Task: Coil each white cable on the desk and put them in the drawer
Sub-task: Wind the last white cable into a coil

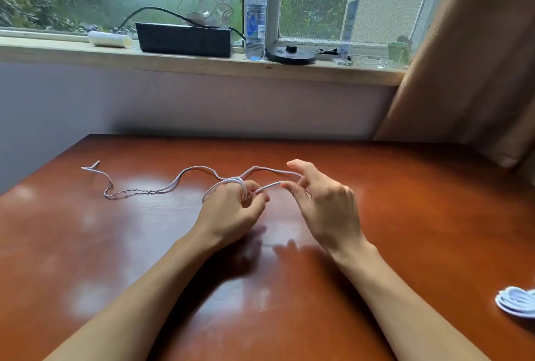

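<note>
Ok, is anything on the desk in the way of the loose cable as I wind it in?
Nothing visible. The white cable trails from the left hand across the desk; the coiled cable lies apart by the right edge. The drawer is out of view.

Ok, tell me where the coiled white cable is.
In the head view, the coiled white cable lies on the desk at the frame's right edge, right of the right forearm.

coiled cable: cut by right edge | white cable: partly hidden (behind left hand fingers)
</note>
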{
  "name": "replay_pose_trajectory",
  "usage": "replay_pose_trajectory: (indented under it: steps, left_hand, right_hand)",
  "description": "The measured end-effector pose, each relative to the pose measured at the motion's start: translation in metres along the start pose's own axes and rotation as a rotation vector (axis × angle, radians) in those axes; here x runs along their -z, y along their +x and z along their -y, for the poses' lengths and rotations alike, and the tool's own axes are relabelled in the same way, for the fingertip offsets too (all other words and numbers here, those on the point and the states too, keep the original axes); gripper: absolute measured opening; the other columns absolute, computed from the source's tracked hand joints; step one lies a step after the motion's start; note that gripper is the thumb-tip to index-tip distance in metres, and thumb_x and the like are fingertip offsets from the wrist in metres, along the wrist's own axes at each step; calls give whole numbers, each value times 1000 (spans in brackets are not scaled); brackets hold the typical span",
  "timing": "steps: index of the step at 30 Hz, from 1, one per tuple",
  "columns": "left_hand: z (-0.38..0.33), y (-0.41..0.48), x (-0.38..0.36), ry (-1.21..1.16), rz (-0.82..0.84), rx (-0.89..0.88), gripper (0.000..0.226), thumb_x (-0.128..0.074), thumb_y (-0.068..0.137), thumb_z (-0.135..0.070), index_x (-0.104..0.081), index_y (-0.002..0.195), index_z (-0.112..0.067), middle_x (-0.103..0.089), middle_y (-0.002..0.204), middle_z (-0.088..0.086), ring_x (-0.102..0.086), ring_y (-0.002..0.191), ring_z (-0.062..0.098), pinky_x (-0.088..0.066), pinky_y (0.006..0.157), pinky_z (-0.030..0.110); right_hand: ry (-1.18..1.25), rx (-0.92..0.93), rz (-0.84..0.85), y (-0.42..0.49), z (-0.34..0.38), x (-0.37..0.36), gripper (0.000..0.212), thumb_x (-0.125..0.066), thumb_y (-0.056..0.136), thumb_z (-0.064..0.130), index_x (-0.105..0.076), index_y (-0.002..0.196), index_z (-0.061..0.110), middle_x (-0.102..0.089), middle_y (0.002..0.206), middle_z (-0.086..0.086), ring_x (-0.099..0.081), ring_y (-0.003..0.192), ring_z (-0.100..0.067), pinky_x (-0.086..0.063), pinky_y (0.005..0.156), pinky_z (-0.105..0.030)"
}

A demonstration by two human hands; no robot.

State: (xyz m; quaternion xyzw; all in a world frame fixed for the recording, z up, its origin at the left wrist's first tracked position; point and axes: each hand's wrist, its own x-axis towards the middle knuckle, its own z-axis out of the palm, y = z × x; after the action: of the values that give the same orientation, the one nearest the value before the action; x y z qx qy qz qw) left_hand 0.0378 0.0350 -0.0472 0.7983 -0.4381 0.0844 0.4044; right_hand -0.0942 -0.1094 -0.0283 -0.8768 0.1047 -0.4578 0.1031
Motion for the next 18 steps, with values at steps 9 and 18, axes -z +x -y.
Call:
replay_pose_trajectory:
  steps: [9,18]
  left_hand:
    - [4,1,3,89,-55,90,48,-51,90,-61,-69,66,-23,-48,45,-5,-54,56,18,-50,60,37]
    - [-2,-1,6,-26,-25,193,64,-40,89,-70,-68,55,-24,-48,47,-17,-46,53,12,-33,61,34]
  right_hand:
    - [-70,-93,52,-1,-9,-2,52,-48,85,76,-71,84,30,-50,51,6,-61,57,-22,-42,53,-30]
    - [186,-40,198,-3,-15,-8,44,-46,97,6,-56,135,25,-58,88,14,-58,88,-15,-53,77,-42]
